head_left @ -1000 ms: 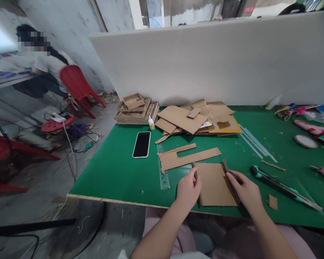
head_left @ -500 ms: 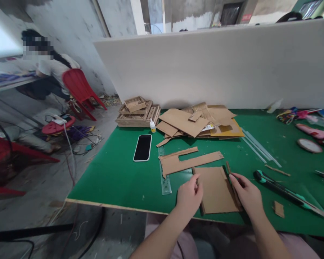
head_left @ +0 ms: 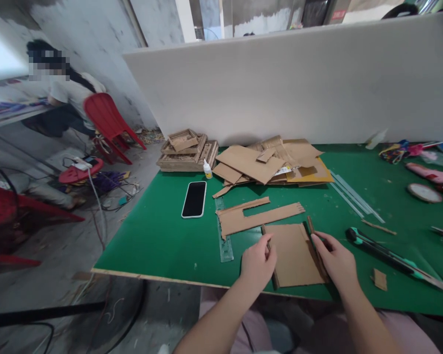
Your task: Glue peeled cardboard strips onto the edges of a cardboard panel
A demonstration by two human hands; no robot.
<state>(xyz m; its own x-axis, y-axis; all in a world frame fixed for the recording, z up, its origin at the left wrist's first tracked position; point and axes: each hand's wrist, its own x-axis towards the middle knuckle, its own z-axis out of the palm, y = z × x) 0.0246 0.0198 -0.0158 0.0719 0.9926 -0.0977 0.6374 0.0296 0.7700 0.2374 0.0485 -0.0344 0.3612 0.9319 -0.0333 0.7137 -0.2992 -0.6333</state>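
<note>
Near the front edge of the green table (head_left: 151,246): one squarish cardboard panel (head_left: 293,255), plain brown, lying flat, with a narrow dark strip along each side.
Left strip (head_left: 275,280): stood against the panel's left side; the left hand (head_left: 258,258) had its fingers drawn narrow, closed on it.
Right strip (head_left: 310,226): stood at the panel's right side, its far end leaning outward; the right hand (head_left: 335,258) pinched it between thumb and fingers. The lower fingers were partly hidden.
Notched cardboard offcut (head_left: 258,220): lay just beyond the panel, toward the left, with torn edges, across a clear ruler (head_left: 226,248).
Phone (head_left: 194,199): pale-edged, dark screen up, lay well to the panel's left and beyond.
Glue bottle (head_left: 207,169): small, white, stood upright farther beyond the panel, beside a stack of cardboard frames (head_left: 177,160).
Cardboard pile (head_left: 249,164): loose sheets, lay beyond the panel and the offcut.
Clear sticks (head_left: 354,194): lay beyond the panel, to its right.
Utility knife (head_left: 384,253): black and green, blade out, lay right of the panel, near a small cardboard scrap (head_left: 380,279).
Tape roll (head_left: 424,192): lay flat, far right of the panel.
</note>
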